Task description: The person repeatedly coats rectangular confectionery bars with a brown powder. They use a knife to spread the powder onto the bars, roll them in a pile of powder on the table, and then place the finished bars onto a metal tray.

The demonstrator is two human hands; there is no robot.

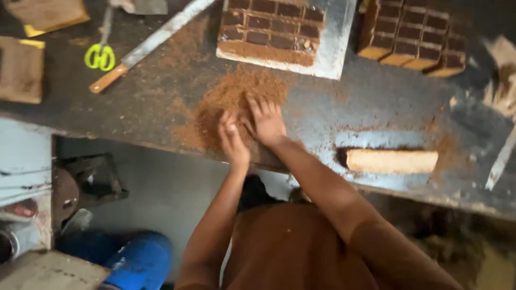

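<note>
From the head camera, both bare hands rest in a loose heap of reddish-brown crumbs point(236, 102) spread on the dark, dusty worktable point(161, 107), close to its near edge. The left hand point(233, 140) stands on its edge at the near side of the heap, fingers held together and slightly cupped. The right hand point(265, 121) lies flat just beside it, fingers spread over the crumbs — the two hands almost touch, and neither pinches or grips anything.

Just beyond the heap sits a grey flat slab point(336, 45) carrying a block of dark brown squares cut in a grid point(271, 27). To the right of it stands a second stack of cut brown-and-tan bars point(411, 40). Near the table's front edge, well right of the hands, lies a single long pale tan bar point(391, 161), ringed with crumbs.

On the left of the table lie a long knife with a wooden handle point(148, 45) and, beside it, yellow-handled scissors point(100, 53). Below the table edge — on the floor — shows a blue rounded container point(141, 263).
</note>
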